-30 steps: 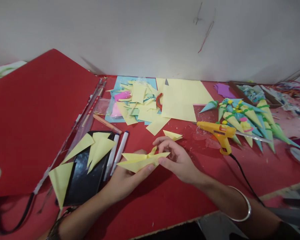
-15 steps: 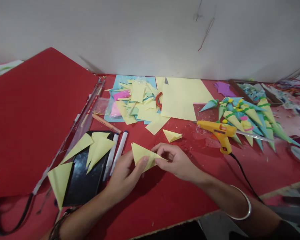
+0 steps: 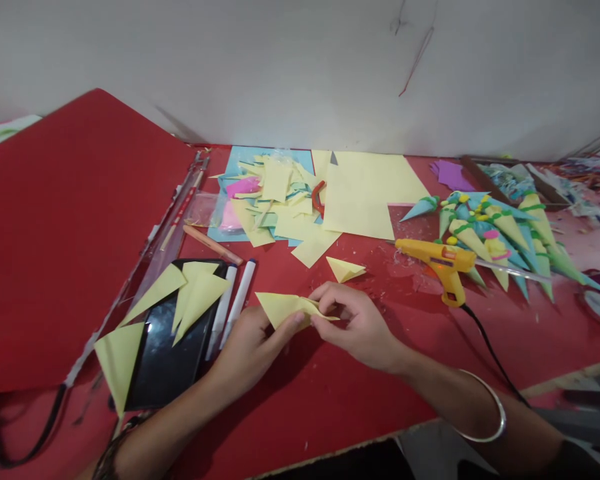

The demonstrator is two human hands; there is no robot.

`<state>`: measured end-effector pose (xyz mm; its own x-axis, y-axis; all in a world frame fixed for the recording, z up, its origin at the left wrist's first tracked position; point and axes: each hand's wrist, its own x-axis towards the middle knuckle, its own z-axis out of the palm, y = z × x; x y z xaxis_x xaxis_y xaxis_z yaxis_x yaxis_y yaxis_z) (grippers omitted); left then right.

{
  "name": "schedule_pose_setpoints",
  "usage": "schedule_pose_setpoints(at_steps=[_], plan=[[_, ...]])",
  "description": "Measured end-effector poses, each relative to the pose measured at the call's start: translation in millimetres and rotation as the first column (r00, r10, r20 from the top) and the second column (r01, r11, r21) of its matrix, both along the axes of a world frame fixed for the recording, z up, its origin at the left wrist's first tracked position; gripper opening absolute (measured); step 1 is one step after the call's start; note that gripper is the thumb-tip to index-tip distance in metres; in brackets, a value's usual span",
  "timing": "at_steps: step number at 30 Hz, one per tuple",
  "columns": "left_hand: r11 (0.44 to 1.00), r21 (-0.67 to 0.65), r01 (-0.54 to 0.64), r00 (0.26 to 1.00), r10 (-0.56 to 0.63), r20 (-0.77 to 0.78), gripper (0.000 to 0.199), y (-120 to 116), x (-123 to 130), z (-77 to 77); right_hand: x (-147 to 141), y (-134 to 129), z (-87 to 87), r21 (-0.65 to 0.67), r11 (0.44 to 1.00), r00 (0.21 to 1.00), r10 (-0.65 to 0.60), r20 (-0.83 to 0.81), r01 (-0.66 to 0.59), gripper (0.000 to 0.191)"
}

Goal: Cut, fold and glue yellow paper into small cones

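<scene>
A piece of pale yellow paper (image 3: 283,307), roughly triangular, is held between both hands above the red table. My left hand (image 3: 255,343) pinches it from the left, with the thumb on its face. My right hand (image 3: 353,323) grips its right end between thumb and fingers, where the paper curls. A small folded yellow paper (image 3: 345,269) lies just beyond the right hand. To the left, several cut yellow paper pieces (image 3: 200,297) rest on a black tablet-like slab (image 3: 167,367), with two white markers (image 3: 237,300) beside it.
A yellow glue gun (image 3: 437,260) with a black cord lies to the right, before several paper cones (image 3: 500,227). Paper scraps (image 3: 280,200) and a large yellow sheet (image 3: 360,200) are at the back. A red board (image 3: 80,233) stands at the left.
The paper has tilted in my hands, its left corner dropping lower and pointing further left. Its right part now bends more between my fingers.
</scene>
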<state>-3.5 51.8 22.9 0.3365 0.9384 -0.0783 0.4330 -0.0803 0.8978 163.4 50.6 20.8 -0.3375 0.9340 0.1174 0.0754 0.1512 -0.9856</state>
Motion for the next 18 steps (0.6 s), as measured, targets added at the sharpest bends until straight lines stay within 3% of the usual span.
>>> schedule_pose_setpoints(at_steps=[6, 12, 18], plan=[[0.996, 0.084, 0.004, 0.999, 0.0, -0.041, 0.041, 0.2, 0.2, 1.3, 1.3, -0.2, 0.4, -0.051, 0.998, 0.999, -0.05, -0.012, 0.049, 0.01], [0.999, -0.031, 0.008, 1.0, -0.009, -0.019, 0.047, -1.6, 0.7, 4.1, 2.7, 0.7, 1.6, -0.195, 0.978, 0.995, 0.088, 0.055, -0.076, 0.012], [0.993, -0.104, -0.058, 0.997, 0.063, 0.05, 0.043, -0.4, 0.4, 6.2, 2.4, 2.1, 1.6, -0.232, 0.971, 0.997, 0.072, 0.027, -0.064, 0.02]])
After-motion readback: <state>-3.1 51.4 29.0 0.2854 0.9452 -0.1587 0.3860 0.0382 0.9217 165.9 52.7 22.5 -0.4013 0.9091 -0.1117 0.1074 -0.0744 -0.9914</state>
